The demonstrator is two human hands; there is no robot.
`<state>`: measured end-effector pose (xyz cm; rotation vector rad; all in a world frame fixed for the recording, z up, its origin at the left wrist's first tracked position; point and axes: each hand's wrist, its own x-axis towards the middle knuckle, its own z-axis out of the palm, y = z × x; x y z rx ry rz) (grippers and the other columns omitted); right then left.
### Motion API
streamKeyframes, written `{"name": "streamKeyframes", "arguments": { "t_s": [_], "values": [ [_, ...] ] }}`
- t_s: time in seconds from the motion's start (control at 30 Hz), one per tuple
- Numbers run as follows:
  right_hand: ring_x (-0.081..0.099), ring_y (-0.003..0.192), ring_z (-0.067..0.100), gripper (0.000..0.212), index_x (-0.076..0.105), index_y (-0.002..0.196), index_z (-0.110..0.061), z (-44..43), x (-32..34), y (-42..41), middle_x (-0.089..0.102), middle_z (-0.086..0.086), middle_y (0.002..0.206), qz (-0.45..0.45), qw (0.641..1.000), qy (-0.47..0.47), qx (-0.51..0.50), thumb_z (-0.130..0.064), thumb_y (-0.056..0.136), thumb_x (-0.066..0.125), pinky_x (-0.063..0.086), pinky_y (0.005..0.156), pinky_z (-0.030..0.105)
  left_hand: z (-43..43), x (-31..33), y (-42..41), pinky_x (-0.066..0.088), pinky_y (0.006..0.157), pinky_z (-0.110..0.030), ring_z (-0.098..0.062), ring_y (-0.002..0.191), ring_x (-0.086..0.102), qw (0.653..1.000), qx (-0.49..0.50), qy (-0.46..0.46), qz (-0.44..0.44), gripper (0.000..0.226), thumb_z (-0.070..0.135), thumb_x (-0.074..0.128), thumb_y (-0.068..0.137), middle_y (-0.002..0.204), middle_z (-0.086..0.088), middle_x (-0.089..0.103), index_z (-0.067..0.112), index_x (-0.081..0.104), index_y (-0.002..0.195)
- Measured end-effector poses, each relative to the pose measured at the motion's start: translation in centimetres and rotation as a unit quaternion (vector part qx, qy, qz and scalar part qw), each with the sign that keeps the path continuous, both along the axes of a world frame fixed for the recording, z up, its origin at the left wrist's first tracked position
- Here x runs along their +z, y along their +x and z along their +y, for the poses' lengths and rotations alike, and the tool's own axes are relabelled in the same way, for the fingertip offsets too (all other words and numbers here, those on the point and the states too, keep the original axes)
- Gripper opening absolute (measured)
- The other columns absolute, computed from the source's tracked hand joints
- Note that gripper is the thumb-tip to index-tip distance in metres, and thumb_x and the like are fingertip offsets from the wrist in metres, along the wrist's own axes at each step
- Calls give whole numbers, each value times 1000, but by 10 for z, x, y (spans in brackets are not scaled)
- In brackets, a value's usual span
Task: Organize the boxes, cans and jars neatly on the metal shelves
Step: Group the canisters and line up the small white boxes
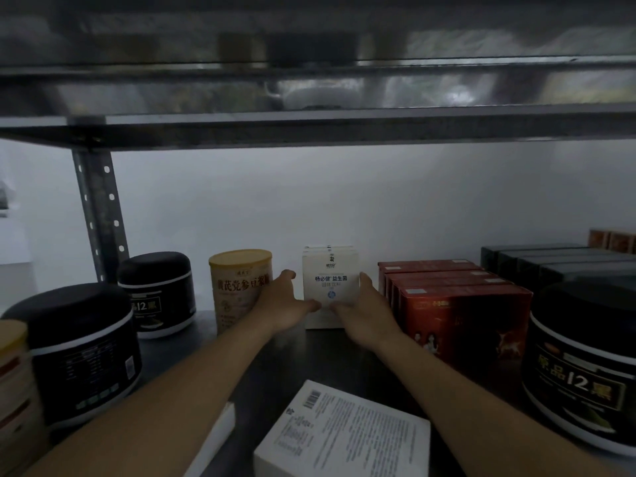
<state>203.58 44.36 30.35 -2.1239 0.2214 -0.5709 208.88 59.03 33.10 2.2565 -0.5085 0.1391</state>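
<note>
A white box (330,280) with blue print stands upright at the back middle of the metal shelf (292,366), with more white boxes lined up behind it. My left hand (287,304) holds its left side, fingers along the edge and thumb across the lower front. On the right side my right hand (361,313) holds it the same way. The two thumbs nearly meet on the box front. A yellow-lidded can (239,287) stands just left of my left hand. Just right of my right hand is a row of red boxes (457,304).
Two black jars (156,294) (79,352) stand at the left, another black jar (581,366) at the right front. Black boxes (550,265) line the back right. A white box (344,435) lies flat at the front. The upper shelf (309,129) hangs low overhead.
</note>
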Motion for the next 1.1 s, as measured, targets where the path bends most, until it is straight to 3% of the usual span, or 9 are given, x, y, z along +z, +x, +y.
{"name": "streamKeyframes", "arguments": {
  "t_s": [0.1,0.2,0.37,0.47,0.6,0.7,0.8,1.0,1.1],
  "values": [
    [56,111,19,62,44,129,-16,6,9,-8,53,3,128,21,999,-35,-6,-37,77,69,54,90,33,9,8,-14,40,92,-28,-24,128,46,999,-3,37,-10,79,39,71,84,145,-8,44,15,30,147],
    [47,125,26,76,24,142,-11,10,18,-24,41,8,136,39,999,-26,-23,-33,85,69,46,98,36,22,11,-32,39,89,-27,-21,124,48,996,-12,87,-28,74,46,67,85,142,-5,47,21,33,145],
    [56,113,21,86,48,134,-20,17,17,-38,54,2,129,51,994,-94,4,-67,63,57,53,93,40,48,10,-54,40,101,-33,-20,127,46,993,-30,109,-45,71,47,64,86,141,-6,46,24,33,145],
    [57,110,21,68,51,132,-20,18,14,-34,56,2,126,53,994,-92,15,-54,73,58,52,93,39,51,9,-58,38,107,-36,-21,131,44,994,-35,90,-44,68,46,62,88,145,-6,43,28,32,146],
    [60,107,21,43,57,123,-18,21,18,-26,61,3,121,28,998,-57,-12,-37,85,64,53,82,28,39,10,-54,36,101,-32,-21,132,43,998,-41,46,-27,63,41,59,92,149,-3,41,31,30,148],
    [60,109,19,39,58,127,-18,22,19,-25,62,1,125,6,999,-45,-7,-30,90,63,41,63,12,25,15,-53,36,102,-32,-21,136,38,998,-58,6,-9,63,36,58,95,152,-1,36,31,27,150],
    [61,103,14,37,61,125,-19,21,21,-26,66,0,119,-1,999,-39,6,-30,91,63,37,58,11,15,19,-50,34,105,-30,-21,138,35,998,-62,-19,-2,65,34,58,95,154,-1,33,29,27,151],
    [60,98,12,34,61,124,-18,20,25,-33,66,-1,118,-2,999,-27,36,-31,93,60,40,62,14,6,15,-39,31,100,-24,-20,139,35,998,-58,-32,-6,68,31,63,92,154,-1,35,25,28,150],
    [57,110,17,40,52,132,-16,19,26,-40,60,2,128,-16,999,-7,48,-24,94,62,43,78,18,4,12,-34,33,105,-29,-20,138,35,998,-53,-42,-7,69,30,64,91,153,-3,35,25,29,150]
  ]
}}
